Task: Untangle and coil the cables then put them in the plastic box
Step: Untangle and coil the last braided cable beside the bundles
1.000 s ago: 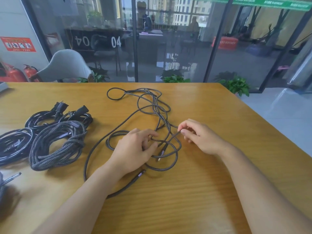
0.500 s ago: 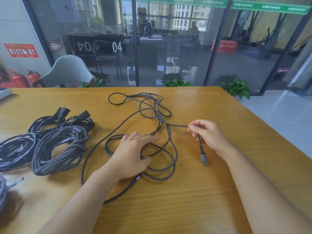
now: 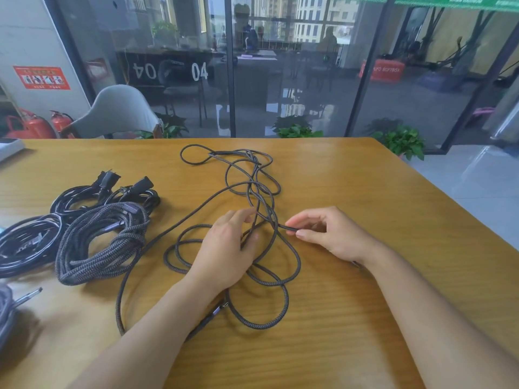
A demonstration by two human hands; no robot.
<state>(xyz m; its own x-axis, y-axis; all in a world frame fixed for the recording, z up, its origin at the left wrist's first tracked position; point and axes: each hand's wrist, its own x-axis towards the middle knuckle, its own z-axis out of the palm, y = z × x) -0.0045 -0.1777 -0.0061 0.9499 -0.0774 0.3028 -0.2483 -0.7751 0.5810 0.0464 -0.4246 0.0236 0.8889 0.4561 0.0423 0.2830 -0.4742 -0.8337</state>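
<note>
A wooden counter (image 3: pixel 351 318) is seen carrying a tangled braided cable (image 3: pixel 269 279) spread in loose loops at its middle, with a coiled braided bundle (image 3: pixel 95 248) and black coiled power cords (image 3: pixel 31 242) laid well apart to the left. The loops are pressed down by the left hand (image 3: pixel 224 254), fingers relaxed. A strand near the knot is pinched by the right hand (image 3: pixel 334 237).
</note>
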